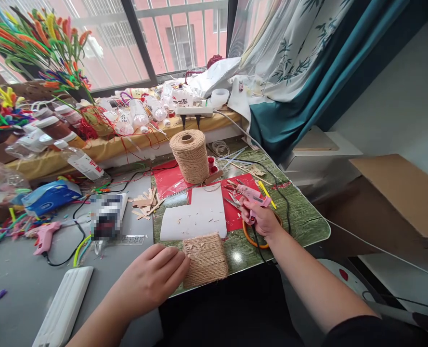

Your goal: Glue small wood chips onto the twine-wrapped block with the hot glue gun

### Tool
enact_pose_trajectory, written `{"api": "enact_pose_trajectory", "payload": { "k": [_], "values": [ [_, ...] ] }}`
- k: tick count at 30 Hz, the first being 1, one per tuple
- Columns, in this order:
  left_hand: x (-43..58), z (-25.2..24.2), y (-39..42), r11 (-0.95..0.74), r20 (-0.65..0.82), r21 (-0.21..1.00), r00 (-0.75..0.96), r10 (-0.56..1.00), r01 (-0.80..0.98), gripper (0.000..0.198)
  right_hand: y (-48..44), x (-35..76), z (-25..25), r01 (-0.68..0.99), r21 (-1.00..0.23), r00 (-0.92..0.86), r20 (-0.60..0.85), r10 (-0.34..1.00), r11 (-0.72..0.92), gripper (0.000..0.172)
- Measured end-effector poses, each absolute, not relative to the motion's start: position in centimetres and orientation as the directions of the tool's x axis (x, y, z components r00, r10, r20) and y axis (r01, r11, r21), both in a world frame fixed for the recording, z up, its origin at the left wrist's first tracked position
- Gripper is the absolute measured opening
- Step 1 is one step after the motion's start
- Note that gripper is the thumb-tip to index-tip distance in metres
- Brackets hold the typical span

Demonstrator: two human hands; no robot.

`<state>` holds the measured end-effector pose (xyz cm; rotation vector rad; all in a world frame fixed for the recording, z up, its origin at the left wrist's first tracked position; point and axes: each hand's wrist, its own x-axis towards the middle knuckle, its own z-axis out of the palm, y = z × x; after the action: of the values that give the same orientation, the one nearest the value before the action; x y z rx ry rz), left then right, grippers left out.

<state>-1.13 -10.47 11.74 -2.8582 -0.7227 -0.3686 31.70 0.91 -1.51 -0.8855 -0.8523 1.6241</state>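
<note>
My right hand (259,219) is wrapped round the grip of a pink hot glue gun (252,193), its nozzle pointing away to the upper left. Orange-handled scissors (247,236) lie under that hand, blades toward the red sheet. At the table's near edge sits a twine-wrapped block (205,260) with a few wood chips on top. My left hand (159,270) is at its left side, fingers curled and fingertips hidden, so its hold on the block is unclear. Behind the block lies white card (195,219) with scraps on it. A big spool of twine (189,156) stands beyond.
Wooden sticks (146,203) are piled left of the card. A second pink glue gun (45,237) and its black cable lie on the grey table. A yellow cutter (267,194) lies at right. Bottles and a power strip (194,112) crowd the windowsill.
</note>
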Motion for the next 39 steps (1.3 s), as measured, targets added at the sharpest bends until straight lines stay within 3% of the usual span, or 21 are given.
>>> {"api": "enact_pose_trajectory", "payload": {
  "k": [8, 12, 17, 20, 23, 27, 31, 39],
  "values": [
    [-1.1, 11.7, -10.7, -0.875, 0.191, -0.104, 0.873, 0.449, 0.473, 0.028, 1.0, 31.8, -1.6, -0.436, -0.879, -0.158, -0.136, 0.978, -0.193, 0.027],
    [-1.3, 11.7, -10.5, -0.857, 0.138, -0.024, 0.851, 0.506, 0.514, 0.027, 1.0, 31.8, -1.6, -0.444, -0.876, -0.137, -0.142, 0.980, -0.189, 0.025],
    [-1.7, 10.8, -10.0, -0.748, 0.193, 0.288, 0.729, 0.657, 0.598, 0.020, 0.8, 31.6, -1.5, -0.457, -0.873, -0.102, -0.138, 0.985, -0.169, 0.021],
    [-1.8, 9.2, -9.7, -0.534, 0.253, 0.532, 0.479, 0.841, 0.657, 0.015, 0.9, 31.6, -1.5, -0.453, -0.875, -0.097, -0.145, 0.985, -0.174, 0.022],
    [-1.5, 7.1, -9.7, -0.245, 0.133, 0.747, 0.222, 0.966, 0.618, 0.019, 0.9, 31.7, -1.4, -0.457, -0.870, -0.125, -0.141, 0.982, -0.183, 0.023],
    [-0.5, 4.9, -10.0, 0.010, -0.112, 0.943, 0.290, 0.950, 0.332, 0.039, 1.0, 31.7, -1.5, -0.452, -0.869, -0.172, -0.139, 0.975, -0.203, 0.023],
    [0.3, 4.1, -10.6, 0.165, -0.214, 0.970, 0.293, 0.932, 0.180, 0.040, 1.0, 31.6, -1.8, -0.470, -0.866, -0.146, -0.111, 0.983, -0.168, 0.019],
    [1.0, 3.7, -11.4, 0.283, -0.284, 0.958, 0.237, 0.929, 0.042, 0.042, 1.1, 31.8, -2.1, -0.481, -0.859, -0.185, -0.098, 0.978, -0.177, 0.017]
  ]
}}
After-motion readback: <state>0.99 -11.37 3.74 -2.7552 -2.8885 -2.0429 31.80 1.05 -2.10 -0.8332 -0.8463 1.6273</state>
